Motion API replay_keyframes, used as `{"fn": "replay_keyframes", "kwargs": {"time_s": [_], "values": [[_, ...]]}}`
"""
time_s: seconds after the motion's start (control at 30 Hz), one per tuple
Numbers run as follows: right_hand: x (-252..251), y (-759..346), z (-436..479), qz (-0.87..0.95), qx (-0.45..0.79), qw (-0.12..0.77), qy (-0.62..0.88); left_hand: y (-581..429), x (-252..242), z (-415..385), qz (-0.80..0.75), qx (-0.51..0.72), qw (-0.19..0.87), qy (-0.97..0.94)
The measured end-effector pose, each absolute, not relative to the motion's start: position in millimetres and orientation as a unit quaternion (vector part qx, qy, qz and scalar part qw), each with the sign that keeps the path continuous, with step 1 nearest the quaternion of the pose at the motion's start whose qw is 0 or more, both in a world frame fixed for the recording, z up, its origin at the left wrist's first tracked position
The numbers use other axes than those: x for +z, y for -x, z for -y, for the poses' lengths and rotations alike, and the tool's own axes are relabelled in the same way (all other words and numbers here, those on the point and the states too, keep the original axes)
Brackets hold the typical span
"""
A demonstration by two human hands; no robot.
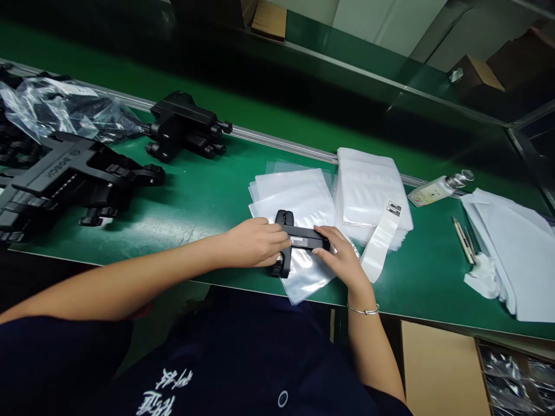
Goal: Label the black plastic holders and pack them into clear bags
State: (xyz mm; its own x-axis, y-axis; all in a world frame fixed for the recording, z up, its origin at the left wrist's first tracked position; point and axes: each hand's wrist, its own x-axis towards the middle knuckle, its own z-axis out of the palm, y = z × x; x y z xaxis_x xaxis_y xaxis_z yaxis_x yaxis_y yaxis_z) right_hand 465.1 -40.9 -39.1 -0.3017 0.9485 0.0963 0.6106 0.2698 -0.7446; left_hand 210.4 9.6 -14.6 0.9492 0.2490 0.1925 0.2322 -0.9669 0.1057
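A black holder (309, 233), with a pale label (299, 241) on its bar, is held near the front edge of the surface (195, 196), above loose clear bags (299, 188). Its crosspiece is gripped by the curled fingers of the left hand (255, 242), whose undersides are hidden; its far end is pinched between the thumb and fingers of the right hand (344, 263), parted only by the bar's width. It would likely be found light, stiff and fairly smooth, best taken by the bar, with the jointed crosspiece spared hard twisting; the bags would be thin, limp and slippery. To the right, a label strip (377, 248) is laid against a bag stack (366, 179); toward the right edge, a bottle (432, 190) and papers (520, 254) are seen. Toward the left edge, more holders (177, 124) are set.
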Motion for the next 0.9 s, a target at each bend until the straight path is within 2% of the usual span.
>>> {"fn": "replay_keyframes", "kwargs": {"time_s": [0.1, 0.23, 0.33, 0.4, 0.47, 0.57, 0.63, 0.77, 0.9], "values": [[-40.4, -460.7, 51.4, 0.773, 0.225, 0.315, 0.502, -178.7, -17.9, -1.8, -0.24, 0.198, 0.056, -0.949], [-33.1, -458.2, 73.1, 0.785, 0.034, 0.393, 0.477, -165.3, -23.7, 10.9, -0.457, 0.339, 0.119, -0.814], [-25.0, -459.4, 87.4, 0.716, -0.025, 0.463, 0.522, -196.5, -31.9, 26.0, -0.474, 0.302, 0.161, -0.811], [-21.0, -460.7, 92.2, 0.619, 0.045, 0.518, 0.589, -232.6, -39.5, 42.4, -0.404, 0.212, 0.177, -0.872], [-18.5, -462.7, 92.8, 0.498, 0.181, 0.582, 0.617, -268.8, -48.8, 61.9, -0.292, 0.113, 0.168, -0.935], [-16.4, -467.8, 91.0, 0.358, 0.372, 0.657, 0.55, -297.1, -63.9, 84.7, -0.215, 0.029, 0.093, -0.972], [-15.6, -472.8, 91.6, 0.305, 0.449, 0.671, 0.505, -290.6, -71.2, 89.8, -0.171, 0.031, 0.051, -0.983], [-16.7, -483.1, 96.7, 0.274, 0.484, 0.675, 0.485, -242.3, -71.1, 83.2, -0.099, 0.126, 0.005, -0.987], [-18.3, -487.2, 99.3, 0.28, 0.482, 0.672, 0.488, -210.0, -57.4, 74.0, -0.207, 0.102, 0.014, -0.973]]}}
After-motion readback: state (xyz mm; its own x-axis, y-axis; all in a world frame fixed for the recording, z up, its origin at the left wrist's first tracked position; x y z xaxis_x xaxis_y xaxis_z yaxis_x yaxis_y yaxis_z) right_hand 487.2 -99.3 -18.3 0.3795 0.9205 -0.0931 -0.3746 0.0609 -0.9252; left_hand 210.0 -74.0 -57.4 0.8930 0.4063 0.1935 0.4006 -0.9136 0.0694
